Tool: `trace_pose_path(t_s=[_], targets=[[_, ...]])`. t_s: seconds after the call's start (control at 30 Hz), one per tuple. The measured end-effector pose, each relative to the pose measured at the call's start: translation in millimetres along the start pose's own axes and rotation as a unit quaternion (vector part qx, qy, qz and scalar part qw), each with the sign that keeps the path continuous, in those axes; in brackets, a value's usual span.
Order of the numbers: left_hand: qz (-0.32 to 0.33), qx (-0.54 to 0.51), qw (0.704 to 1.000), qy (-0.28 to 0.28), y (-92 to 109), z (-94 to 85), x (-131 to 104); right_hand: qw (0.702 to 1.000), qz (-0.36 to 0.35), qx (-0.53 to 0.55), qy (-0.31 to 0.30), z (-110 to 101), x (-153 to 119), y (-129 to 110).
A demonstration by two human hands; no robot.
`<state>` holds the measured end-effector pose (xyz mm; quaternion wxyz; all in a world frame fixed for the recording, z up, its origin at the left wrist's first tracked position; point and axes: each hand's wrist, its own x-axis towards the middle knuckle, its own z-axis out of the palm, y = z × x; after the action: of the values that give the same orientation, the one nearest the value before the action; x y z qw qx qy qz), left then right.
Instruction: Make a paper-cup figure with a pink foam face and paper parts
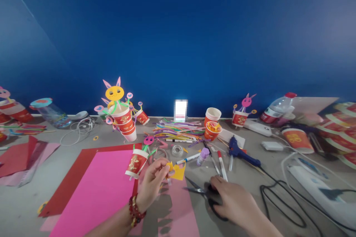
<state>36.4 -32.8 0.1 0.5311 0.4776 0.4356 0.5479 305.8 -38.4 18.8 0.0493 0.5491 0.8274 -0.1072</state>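
Note:
My left hand (155, 180), with a red bead bracelet at the wrist, pinches a small yellow paper piece (170, 166) between thumb and fingers. Just right of it lies a yellow paper scrap (178, 171), over the top of a pink paper strip (180, 203) with holes cut in it. My right hand (232, 198) has its fingers on the black handles of the scissors (202, 191). The scissor blades stand apart and point left toward my left hand. Left of my left hand stands a red paper cup (137, 163) with a pink face on top.
Bright pink paper (94, 189) overlies red paper at left. Pipe cleaners (178, 130), a tape roll (177, 150), a glue stick (203, 156) and markers lie ahead. A blue glue gun (241, 153) with its black cable, a power strip (319, 189) and a bottle (278, 108) are at right.

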Motion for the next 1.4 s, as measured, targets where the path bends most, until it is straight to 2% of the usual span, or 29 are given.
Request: trace_pose_path(t_s=[0.17,0.3,0.37,0.43,0.47,0.53,0.63,0.73,0.83,0.9,0.97,1.07,1.13,1.17,1.27,1.4], targets=[[-0.004,-0.022,0.999,-0.030,2.0,5.5,-2.2,0.997,-0.033,0.069,0.006,-9.9,-7.4,7.6],[0.003,0.002,0.998,-0.057,2.4,7.3,-4.2,0.980,-0.042,0.192,0.032,-9.3,-6.7,-5.2],[0.034,0.050,0.996,-0.069,3.6,7.6,-5.0,0.951,-0.038,0.305,0.045,-3.8,0.4,-20.1],[0.087,0.106,0.986,-0.094,5.2,7.9,-5.6,0.900,-0.052,0.426,0.074,3.2,9.7,-36.7],[0.111,0.124,0.980,-0.110,5.9,7.9,-5.7,0.877,-0.056,0.469,0.089,6.1,14.0,-44.4],[0.138,0.134,0.972,-0.138,7.0,7.4,-5.5,0.853,-0.065,0.509,0.099,8.6,20.1,-56.3],[0.136,0.114,0.976,-0.129,7.4,4.9,-3.8,0.851,-0.121,0.507,0.065,1.6,20.2,-64.9],[0.097,0.090,0.987,-0.093,6.4,1.4,-1.5,0.863,-0.168,0.476,0.031,-14.2,14.1,-68.1],[0.065,0.099,0.989,-0.092,4.8,-0.8,0.2,0.874,-0.212,0.437,-0.001,-31.1,10.7,-69.5],[0.056,0.132,0.984,-0.102,4.2,-1.6,1.4,0.877,-0.233,0.420,0.021,-40.0,11.0,-66.0],[0.052,0.185,0.976,-0.104,3.7,-2.2,2.6,0.874,-0.219,0.425,0.085,-45.6,11.4,-56.8],[0.074,0.300,0.945,-0.104,1.1,-2.5,3.7,0.856,-0.135,0.458,0.196,-46.8,7.3,-34.9],[0.113,0.387,0.906,-0.129,-2.8,-1.4,3.1,0.841,-0.075,0.475,0.246,-43.3,0.8,-20.2],[0.133,0.424,0.884,-0.146,-5.3,-0.5,2.6,0.838,-0.051,0.482,0.252,-40.7,-3.0,-14.2],[0.171,0.504,0.828,-0.176,-11.7,3.5,0.5,0.840,-0.009,0.493,0.226,-30.7,-14.4,-3.9],[0.184,0.569,0.784,-0.167,-12.7,8.2,-0.2,0.860,-0.038,0.481,0.162,-15.4,-22.6,-6.8]])
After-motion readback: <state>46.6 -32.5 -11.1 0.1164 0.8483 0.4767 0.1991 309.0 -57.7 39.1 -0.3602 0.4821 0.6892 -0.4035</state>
